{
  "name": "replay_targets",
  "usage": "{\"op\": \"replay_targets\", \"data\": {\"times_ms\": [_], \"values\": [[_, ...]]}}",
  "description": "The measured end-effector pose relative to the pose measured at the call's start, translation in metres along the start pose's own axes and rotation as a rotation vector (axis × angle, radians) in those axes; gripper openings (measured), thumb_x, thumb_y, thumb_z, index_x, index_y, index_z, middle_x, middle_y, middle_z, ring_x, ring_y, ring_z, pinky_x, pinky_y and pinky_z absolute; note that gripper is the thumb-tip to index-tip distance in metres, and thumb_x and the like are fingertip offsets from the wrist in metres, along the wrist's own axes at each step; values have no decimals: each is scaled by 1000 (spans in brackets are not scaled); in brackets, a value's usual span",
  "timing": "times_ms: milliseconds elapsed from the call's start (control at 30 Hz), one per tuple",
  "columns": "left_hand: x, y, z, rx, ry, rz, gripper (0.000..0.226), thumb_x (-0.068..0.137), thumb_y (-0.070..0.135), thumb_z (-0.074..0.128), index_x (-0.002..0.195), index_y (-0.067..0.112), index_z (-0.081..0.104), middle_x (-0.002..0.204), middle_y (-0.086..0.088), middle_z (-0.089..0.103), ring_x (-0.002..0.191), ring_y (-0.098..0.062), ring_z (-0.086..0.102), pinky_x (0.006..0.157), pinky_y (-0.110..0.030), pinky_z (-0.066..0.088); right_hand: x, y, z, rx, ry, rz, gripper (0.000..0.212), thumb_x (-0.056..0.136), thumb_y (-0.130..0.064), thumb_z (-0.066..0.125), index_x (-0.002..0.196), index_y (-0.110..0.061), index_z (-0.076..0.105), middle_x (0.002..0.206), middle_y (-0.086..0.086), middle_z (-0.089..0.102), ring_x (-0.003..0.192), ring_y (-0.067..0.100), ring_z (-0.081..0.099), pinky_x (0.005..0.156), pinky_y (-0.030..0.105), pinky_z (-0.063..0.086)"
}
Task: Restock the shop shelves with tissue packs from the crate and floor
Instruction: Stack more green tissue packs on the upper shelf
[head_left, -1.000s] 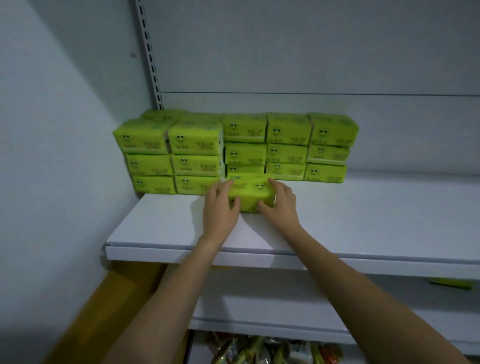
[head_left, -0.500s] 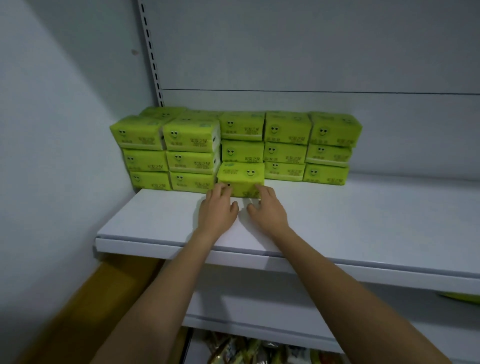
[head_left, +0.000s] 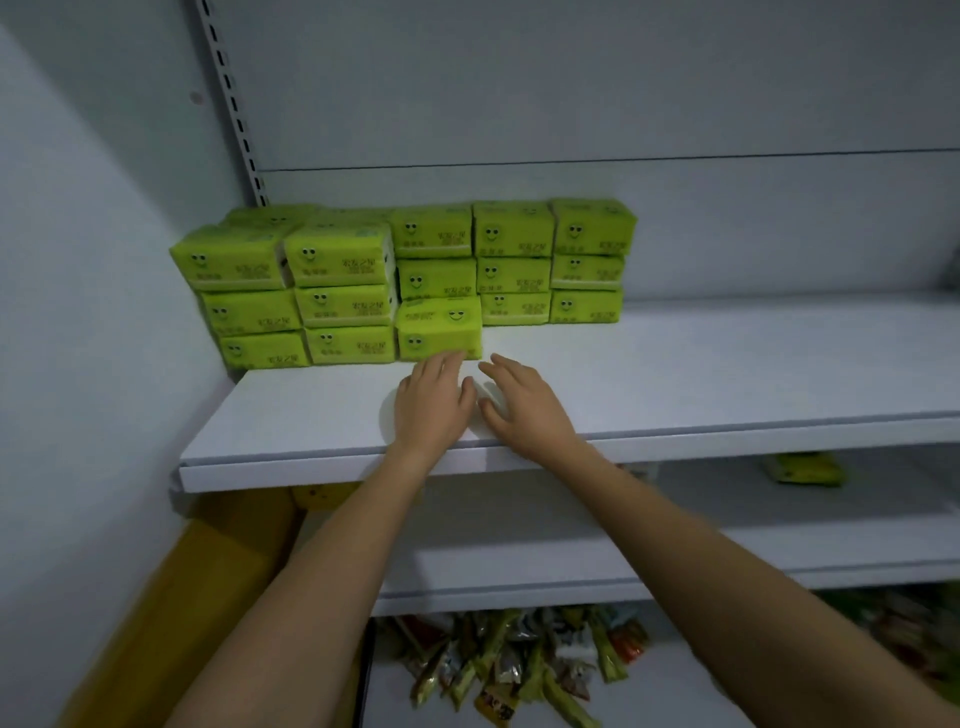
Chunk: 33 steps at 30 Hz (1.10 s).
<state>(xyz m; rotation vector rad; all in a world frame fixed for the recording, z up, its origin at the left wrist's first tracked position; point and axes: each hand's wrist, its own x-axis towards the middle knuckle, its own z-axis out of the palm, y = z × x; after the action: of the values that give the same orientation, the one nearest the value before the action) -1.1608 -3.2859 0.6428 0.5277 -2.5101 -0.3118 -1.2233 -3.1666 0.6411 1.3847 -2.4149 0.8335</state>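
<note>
White shop shelf (head_left: 727, 374) was only partly filled: green tissue packs (head_left: 514, 249) stacked three high along the back on the left side, plus one more pack (head_left: 439, 327) set down in front. Left hand (head_left: 431, 405) lay flat, fingertips just touching that pack; right hand (head_left: 524, 410) was relaxed beside it, holding nothing. Loads of bare shelf, so I'd say plenty to go.

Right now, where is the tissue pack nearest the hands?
Head view: tissue pack sits left of centre on the upper shelf, beside the front stacks, just beyond the left hand.
</note>
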Motion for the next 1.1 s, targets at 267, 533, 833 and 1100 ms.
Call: {"op": "replay_targets", "data": {"times_ms": [267,533,833,1100], "values": [[-67,60,12,-95,-107,320,47,95,28,34,139,11,43,145,-6,42,137,-23,34,115,-43,15,-134,13,-41,-185,-28,181,50,85,-33,40,123,-5,56,129,14,56,118,31,54,100,47,38],[-206,158,101,-208,-563,580,46,98,28,38,142,16,36,146,-1,41,137,-18,32,113,-35,21,-372,64,-56,-220,-51,769,51,95,-35,46,141,-14,37,147,6,37,134,24,36,111,39,28],[-356,246,229,-152,-1239,571,50,93,33,35,138,13,42,135,-11,51,124,-28,46,100,-35,38,-603,106,-25,32,-212,1422,51,95,-28,48,142,-12,35,144,10,39,131,27,38,101,32,32],[-492,298,444,-93,-1535,490,52,98,28,41,147,16,27,150,-14,28,136,-29,31,105,-43,35,-763,243,81,190,-315,1637,51,96,-29,46,142,-12,34,145,11,37,132,27,37,103,34,32]]}}
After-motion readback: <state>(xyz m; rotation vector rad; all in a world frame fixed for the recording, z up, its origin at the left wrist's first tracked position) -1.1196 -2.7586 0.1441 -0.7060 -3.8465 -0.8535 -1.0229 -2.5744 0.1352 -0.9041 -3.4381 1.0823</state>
